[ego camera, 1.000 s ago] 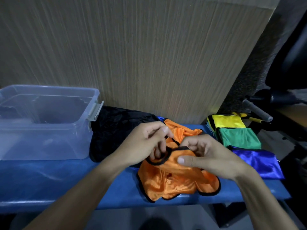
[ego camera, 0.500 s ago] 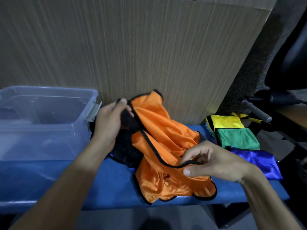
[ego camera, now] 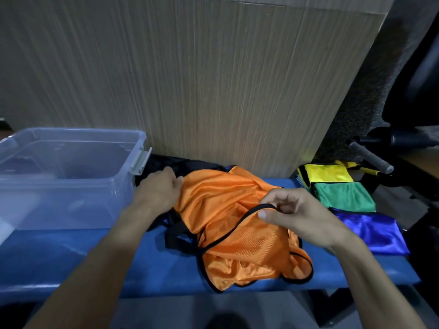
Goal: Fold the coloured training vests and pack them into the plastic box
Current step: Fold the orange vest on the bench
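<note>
An orange vest [ego camera: 225, 210] with black trim lies crumpled on the blue bench [ego camera: 71, 252]. My left hand [ego camera: 159, 189] grips its far left edge, close to the box. My right hand [ego camera: 294, 214] pinches a black-trimmed strap of the same vest between thumb and fingers. A black vest [ego camera: 180, 166] lies partly under the orange one. The clear plastic box [ego camera: 69, 176] stands at the left, open. Folded yellow [ego camera: 327, 173], green [ego camera: 344, 194] and blue [ego camera: 373, 230] vests lie in a row at the right.
A wood-grain panel [ego camera: 190, 79] rises right behind the bench. Beyond the bench's right end stand dark exercise gear with a grey handle [ego camera: 370, 156] and yellow-handled tools [ego camera: 356, 167].
My left hand has brought the raised edge of the orange vest down onto the bench beside the box. The vest now lies spread flatter. My right hand still pinches the strap.
</note>
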{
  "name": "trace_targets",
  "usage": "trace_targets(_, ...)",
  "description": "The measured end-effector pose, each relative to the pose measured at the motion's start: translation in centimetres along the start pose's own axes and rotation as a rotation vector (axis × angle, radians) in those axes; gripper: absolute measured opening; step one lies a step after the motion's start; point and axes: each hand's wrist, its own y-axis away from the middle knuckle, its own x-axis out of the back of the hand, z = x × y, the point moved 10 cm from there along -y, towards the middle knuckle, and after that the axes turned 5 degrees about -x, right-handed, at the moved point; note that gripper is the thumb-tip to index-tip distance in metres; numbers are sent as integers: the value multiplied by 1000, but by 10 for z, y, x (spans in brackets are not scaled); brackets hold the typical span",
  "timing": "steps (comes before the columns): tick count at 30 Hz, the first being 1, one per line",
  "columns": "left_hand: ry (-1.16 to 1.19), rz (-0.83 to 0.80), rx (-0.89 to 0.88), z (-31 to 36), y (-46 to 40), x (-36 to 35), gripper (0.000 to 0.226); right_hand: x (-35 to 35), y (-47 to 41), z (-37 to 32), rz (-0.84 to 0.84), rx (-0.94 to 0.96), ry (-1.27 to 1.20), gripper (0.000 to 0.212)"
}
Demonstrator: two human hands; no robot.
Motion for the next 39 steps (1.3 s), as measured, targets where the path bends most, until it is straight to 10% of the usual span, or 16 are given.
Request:
trace_targets(5,72,-155,222,-34,-22,-52,39,2,-4,-8,70,77,-148,27)
trace_targets(18,1153,21,571,-62,-16,-67,16,-6,-12,-8,75,71,50,12)
trace_targets(33,1032,-156,-458,104,52,13,11,-19,-12,-48,277,377,292,8)
trace_targets(39,925,-100,-623,115,73,26,17,-34,-15,-48,78,352,99,9)
